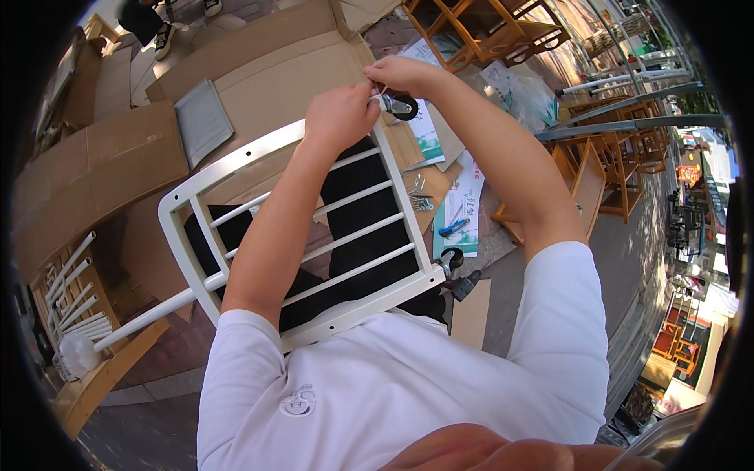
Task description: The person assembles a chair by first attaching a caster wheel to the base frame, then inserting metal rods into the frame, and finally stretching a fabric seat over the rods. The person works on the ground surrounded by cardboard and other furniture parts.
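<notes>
A white metal frame with several cross bars (314,253) lies across my lap, over dark trousers. At its far right corner sits a caster with a black wheel (404,107). My left hand (342,118) is closed over that corner, fingertips beside the caster's metal fork; what lies inside the fist is hidden. Just beyond, my right hand (402,77) pinches close to the left fingertips, on something too small to make out. A second caster (450,261) is on the frame's near right corner. A long white tube (153,318) reaches left from the frame.
Loose screws (422,202) and a blue cutter (454,228) lie on papers to the right, with a dark tool (466,286) nearer. Cardboard (102,173) spreads left and ahead. White tubes (75,294) are stacked left; wooden furniture (487,31) stands far right. Another person's shoe (163,41) shows far left.
</notes>
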`<control>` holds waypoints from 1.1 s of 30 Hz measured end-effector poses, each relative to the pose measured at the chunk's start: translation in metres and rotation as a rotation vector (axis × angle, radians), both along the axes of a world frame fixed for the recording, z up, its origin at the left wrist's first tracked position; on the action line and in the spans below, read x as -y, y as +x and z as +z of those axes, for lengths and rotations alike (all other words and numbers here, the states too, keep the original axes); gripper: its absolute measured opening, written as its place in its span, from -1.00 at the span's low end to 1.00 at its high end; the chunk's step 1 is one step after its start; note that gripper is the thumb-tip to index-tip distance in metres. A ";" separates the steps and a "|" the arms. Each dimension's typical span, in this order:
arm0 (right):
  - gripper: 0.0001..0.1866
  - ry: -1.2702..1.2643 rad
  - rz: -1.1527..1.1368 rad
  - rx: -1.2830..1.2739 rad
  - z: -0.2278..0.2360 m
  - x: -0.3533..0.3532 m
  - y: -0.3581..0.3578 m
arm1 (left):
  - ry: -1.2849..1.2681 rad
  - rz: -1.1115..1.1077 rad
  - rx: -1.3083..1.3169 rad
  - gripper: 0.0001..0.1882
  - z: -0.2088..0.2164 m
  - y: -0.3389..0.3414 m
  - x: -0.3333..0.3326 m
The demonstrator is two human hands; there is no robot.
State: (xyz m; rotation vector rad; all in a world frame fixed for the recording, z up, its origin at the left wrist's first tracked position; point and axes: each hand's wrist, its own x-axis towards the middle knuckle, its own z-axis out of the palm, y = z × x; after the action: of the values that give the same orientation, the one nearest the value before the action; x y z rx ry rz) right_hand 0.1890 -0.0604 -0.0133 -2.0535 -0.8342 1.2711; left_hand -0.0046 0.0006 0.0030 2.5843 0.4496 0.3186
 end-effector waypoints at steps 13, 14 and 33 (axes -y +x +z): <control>-0.64 -0.123 -0.049 0.027 -0.011 0.001 0.005 | 0.008 0.005 -0.034 -0.73 0.006 0.000 0.005; -0.63 -0.096 -0.185 -0.045 -0.009 0.000 0.008 | 0.006 0.002 -0.046 -0.73 0.006 0.002 0.005; -0.92 0.070 -1.452 -0.957 -0.369 0.453 -0.286 | -0.032 0.022 0.005 -0.76 -0.001 0.006 0.009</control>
State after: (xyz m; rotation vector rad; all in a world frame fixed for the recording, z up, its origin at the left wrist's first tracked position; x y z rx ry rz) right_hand -0.0970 -0.5136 -0.3826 -1.1067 0.9017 0.9932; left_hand 0.0015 -0.0083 0.0023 2.5483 0.4774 0.3228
